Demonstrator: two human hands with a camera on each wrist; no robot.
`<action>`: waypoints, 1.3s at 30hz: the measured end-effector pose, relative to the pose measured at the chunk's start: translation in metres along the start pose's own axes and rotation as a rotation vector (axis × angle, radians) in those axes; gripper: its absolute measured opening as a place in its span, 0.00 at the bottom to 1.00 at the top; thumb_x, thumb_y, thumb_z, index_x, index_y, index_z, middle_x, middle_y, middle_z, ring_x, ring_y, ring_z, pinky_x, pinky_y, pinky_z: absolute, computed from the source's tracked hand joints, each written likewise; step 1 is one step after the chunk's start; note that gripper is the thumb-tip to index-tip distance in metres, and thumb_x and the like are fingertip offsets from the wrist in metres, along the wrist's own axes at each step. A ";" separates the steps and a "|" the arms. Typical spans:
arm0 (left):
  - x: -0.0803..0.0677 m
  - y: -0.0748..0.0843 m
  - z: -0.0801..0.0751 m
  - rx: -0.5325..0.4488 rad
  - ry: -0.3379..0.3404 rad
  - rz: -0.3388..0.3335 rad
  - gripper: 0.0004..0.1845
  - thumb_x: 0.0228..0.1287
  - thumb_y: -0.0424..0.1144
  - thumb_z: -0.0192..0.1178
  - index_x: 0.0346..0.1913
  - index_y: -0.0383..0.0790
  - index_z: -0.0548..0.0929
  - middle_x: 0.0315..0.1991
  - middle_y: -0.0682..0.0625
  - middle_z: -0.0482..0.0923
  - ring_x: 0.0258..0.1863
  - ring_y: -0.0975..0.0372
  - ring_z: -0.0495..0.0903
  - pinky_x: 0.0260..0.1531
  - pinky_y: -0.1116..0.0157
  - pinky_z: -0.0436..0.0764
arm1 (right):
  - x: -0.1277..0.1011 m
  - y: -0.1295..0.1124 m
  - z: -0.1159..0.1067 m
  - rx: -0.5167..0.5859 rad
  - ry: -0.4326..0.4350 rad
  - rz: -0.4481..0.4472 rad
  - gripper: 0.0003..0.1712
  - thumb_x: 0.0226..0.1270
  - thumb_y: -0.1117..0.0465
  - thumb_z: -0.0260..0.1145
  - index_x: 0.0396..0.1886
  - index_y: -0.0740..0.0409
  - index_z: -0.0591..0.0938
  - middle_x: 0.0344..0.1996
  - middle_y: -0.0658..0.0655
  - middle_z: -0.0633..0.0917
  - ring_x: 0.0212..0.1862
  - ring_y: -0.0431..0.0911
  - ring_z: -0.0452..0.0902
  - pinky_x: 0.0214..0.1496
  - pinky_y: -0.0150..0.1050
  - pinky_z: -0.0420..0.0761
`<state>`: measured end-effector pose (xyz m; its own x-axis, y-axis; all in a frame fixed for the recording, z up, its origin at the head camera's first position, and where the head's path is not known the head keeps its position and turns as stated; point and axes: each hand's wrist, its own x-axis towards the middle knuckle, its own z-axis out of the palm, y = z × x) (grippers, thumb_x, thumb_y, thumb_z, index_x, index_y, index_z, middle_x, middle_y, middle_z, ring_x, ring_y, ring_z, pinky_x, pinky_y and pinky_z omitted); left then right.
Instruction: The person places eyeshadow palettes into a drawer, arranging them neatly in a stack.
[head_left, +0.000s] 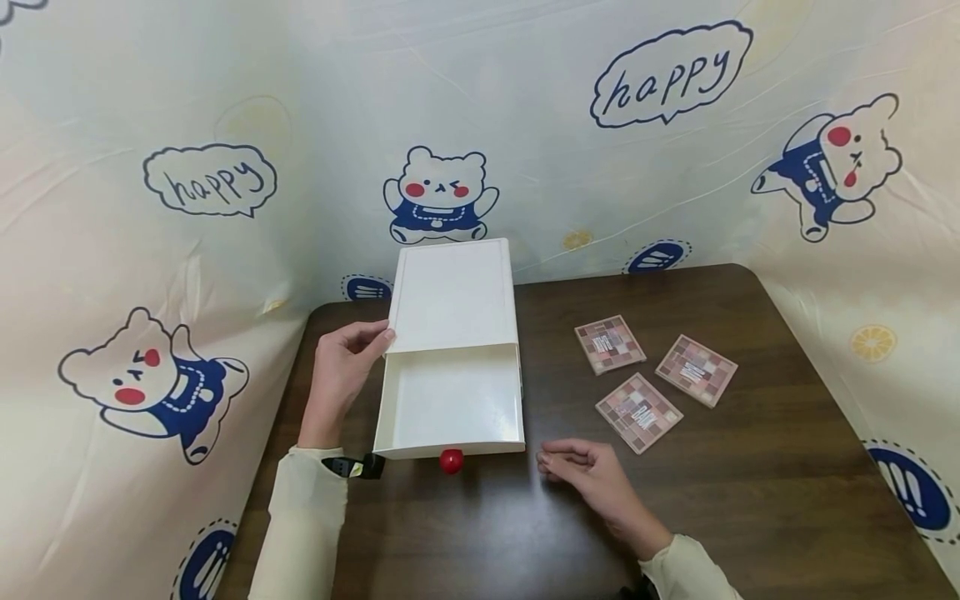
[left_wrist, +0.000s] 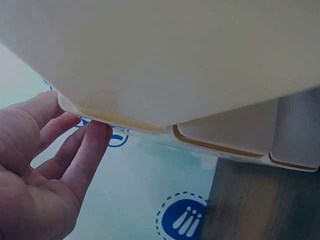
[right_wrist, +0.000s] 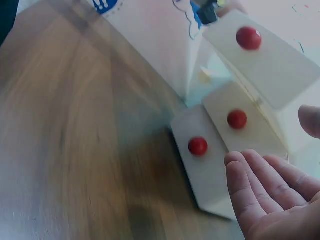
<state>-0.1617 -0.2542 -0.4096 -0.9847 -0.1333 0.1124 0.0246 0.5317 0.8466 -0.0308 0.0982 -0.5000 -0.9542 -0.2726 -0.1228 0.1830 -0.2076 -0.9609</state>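
Observation:
A white drawer cabinet (head_left: 453, 292) stands on the table, its top drawer (head_left: 453, 404) pulled out, with bare white inside. A round red knob (head_left: 451, 462) sits on that drawer's front. Two lower drawers with red knobs, the middle knob (right_wrist: 237, 119) and the bottom knob (right_wrist: 198, 146), show closed in the right wrist view. My left hand (head_left: 345, 371) grips the cabinet's left edge near its front corner with thumb and fingers. Right of the drawer's front corner, my right hand (head_left: 588, 483) hovers with fingers loosely bent and nothing in them.
Three flat square cases with pink-brown checks lie to the right: a back one (head_left: 610, 343), a right one (head_left: 696, 371) and a front one (head_left: 639, 412). The dark wooden table (head_left: 750, 500) meets a printed cloth (head_left: 322, 192) at its back and sides.

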 end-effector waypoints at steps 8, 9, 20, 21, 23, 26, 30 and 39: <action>-0.001 -0.002 0.001 0.001 0.009 -0.004 0.24 0.63 0.56 0.68 0.56 0.46 0.87 0.48 0.50 0.85 0.41 0.55 0.81 0.42 0.64 0.83 | 0.001 0.006 -0.029 -0.170 0.111 -0.111 0.19 0.68 0.71 0.67 0.53 0.81 0.78 0.46 0.74 0.84 0.45 0.43 0.85 0.48 0.31 0.82; -0.001 -0.002 0.001 -0.001 0.009 -0.005 0.24 0.63 0.56 0.68 0.56 0.46 0.87 0.48 0.50 0.85 0.41 0.55 0.81 0.42 0.64 0.83 | 0.002 0.007 -0.033 -0.187 0.116 -0.136 0.18 0.68 0.72 0.67 0.53 0.80 0.78 0.46 0.75 0.84 0.45 0.42 0.85 0.48 0.31 0.82; -0.001 -0.001 0.000 -0.009 -0.001 0.004 0.22 0.64 0.53 0.69 0.56 0.45 0.87 0.48 0.49 0.85 0.40 0.55 0.80 0.39 0.67 0.83 | 0.008 0.019 -0.078 -0.467 0.273 -0.157 0.29 0.60 0.61 0.78 0.58 0.70 0.80 0.50 0.70 0.84 0.52 0.58 0.83 0.51 0.37 0.82; 0.000 -0.001 -0.001 -0.008 -0.001 0.004 0.22 0.64 0.53 0.69 0.56 0.45 0.87 0.48 0.49 0.85 0.40 0.55 0.80 0.39 0.67 0.83 | 0.008 0.020 -0.081 -0.513 0.293 -0.145 0.31 0.59 0.59 0.79 0.59 0.68 0.80 0.50 0.68 0.85 0.53 0.59 0.83 0.52 0.39 0.82; 0.000 -0.001 -0.001 -0.007 -0.002 0.007 0.22 0.64 0.53 0.69 0.56 0.45 0.87 0.48 0.49 0.85 0.40 0.55 0.80 0.39 0.67 0.83 | 0.008 0.020 -0.088 -0.603 0.334 -0.127 0.34 0.57 0.54 0.80 0.60 0.66 0.80 0.51 0.66 0.85 0.53 0.58 0.83 0.52 0.42 0.82; 0.000 -0.001 -0.001 -0.006 -0.001 0.011 0.21 0.65 0.52 0.69 0.56 0.45 0.87 0.48 0.48 0.85 0.40 0.55 0.80 0.38 0.67 0.83 | 0.007 0.021 -0.097 -0.739 0.385 -0.114 0.37 0.56 0.48 0.80 0.61 0.64 0.80 0.51 0.63 0.86 0.52 0.55 0.83 0.51 0.47 0.82; 0.001 -0.002 -0.001 -0.002 -0.002 0.010 0.21 0.65 0.52 0.69 0.55 0.45 0.88 0.47 0.49 0.85 0.40 0.55 0.80 0.38 0.67 0.83 | 0.005 0.024 -0.106 -0.887 0.455 -0.135 0.39 0.54 0.44 0.80 0.59 0.62 0.81 0.49 0.63 0.86 0.48 0.54 0.83 0.47 0.51 0.80; 0.001 -0.002 0.000 0.003 0.004 0.024 0.21 0.65 0.52 0.68 0.55 0.45 0.88 0.47 0.49 0.85 0.39 0.55 0.80 0.38 0.67 0.83 | 0.006 0.034 -0.129 -1.055 0.515 -0.198 0.50 0.48 0.48 0.83 0.65 0.71 0.74 0.57 0.73 0.79 0.56 0.68 0.76 0.54 0.64 0.74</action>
<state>-0.1625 -0.2554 -0.4111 -0.9830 -0.1240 0.1354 0.0482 0.5370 0.8422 -0.0610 0.2110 -0.5655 -0.9708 0.1368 0.1972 -0.0330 0.7378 -0.6742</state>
